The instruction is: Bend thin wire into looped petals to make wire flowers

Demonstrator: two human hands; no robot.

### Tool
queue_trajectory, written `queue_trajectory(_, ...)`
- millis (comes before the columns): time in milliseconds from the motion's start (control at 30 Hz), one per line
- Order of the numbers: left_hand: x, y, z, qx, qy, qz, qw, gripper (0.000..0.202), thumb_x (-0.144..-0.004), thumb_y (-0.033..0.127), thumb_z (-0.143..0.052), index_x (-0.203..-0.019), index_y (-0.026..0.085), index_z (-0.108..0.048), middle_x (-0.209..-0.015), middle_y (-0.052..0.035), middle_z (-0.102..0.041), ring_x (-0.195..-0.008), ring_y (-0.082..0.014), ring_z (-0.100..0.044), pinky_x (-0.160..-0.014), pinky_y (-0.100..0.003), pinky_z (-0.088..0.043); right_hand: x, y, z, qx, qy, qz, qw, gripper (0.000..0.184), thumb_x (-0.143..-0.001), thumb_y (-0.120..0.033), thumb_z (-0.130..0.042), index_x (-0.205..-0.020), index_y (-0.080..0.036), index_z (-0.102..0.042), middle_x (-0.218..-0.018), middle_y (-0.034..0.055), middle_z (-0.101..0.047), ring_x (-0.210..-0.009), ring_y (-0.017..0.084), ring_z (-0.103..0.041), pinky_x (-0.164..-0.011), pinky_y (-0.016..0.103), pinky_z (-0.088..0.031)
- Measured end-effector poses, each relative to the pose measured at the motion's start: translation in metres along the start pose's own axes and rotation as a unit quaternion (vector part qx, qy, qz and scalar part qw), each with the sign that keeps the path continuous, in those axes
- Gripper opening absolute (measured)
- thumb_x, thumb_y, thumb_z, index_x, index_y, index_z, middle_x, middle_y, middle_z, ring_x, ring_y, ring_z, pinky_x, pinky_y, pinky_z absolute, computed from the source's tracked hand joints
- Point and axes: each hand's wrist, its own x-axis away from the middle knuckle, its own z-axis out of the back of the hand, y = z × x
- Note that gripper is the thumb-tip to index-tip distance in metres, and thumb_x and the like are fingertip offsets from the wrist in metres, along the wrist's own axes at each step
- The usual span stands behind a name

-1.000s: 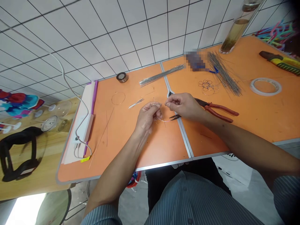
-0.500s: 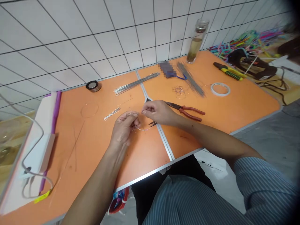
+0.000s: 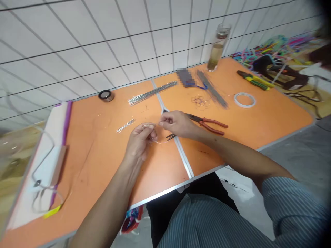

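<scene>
My left hand (image 3: 141, 140) and my right hand (image 3: 177, 124) meet over the middle of the orange table (image 3: 98, 151). Both pinch a thin wire loop (image 3: 161, 140) that curves between and below the fingers. The left fingers are closed round the wire's left end, the right thumb and forefinger grip its right end. Red-handled pliers (image 3: 209, 124) lie just behind my right hand. A small dark cutter (image 3: 170, 136) lies under the loop at the table seam.
A bundle of straight wires (image 3: 151, 93), a tape roll (image 3: 106, 95), a wire flower (image 3: 199, 101), a white tape ring (image 3: 244, 100), a glass bottle (image 3: 217, 48) and a yellow tool (image 3: 254, 80) lie further back. A white box with cable (image 3: 49, 162) sits left.
The view has swung to the right and turned. Both hands stay together on the wire, with only small finger shifts.
</scene>
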Motion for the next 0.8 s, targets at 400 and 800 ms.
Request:
queue_trajectory(400,-0.004,-0.001,0.002,0.008,-0.01,-0.001,1.0,0.026,-0.077,0.037,-0.091,-0.085,0.019,-0.073,-0.062,0.0038,-0.062,-0.055,-0.0102,-0.06,-0.052,-0.021,-0.041,-0.008,0.002,0.016,-0.092,0.005,-0.054,0.994,0.02,-0.101,-0.033,-0.065,-0.101,-0.017,-0.078,-0.089,0.0063,-0.077,-0.072,0.016,-0.067,-0.065,0.029,-0.051)
queue_trajectory(800,-0.001,0.002,-0.002,0.01,-0.031,0.007,0.999,0.025,-0.076,0.036,-0.088,-0.08,0.019,-0.07,-0.058,0.0031,-0.062,-0.052,-0.0107,-0.058,-0.052,-0.023,-0.037,-0.002,0.0,-0.002,-0.024,0.012,-0.004,1.0,0.014,-0.088,-0.031,-0.072,-0.084,-0.019,-0.079,-0.076,0.0012,-0.068,-0.072,0.016,-0.056,-0.065,0.031,-0.042)
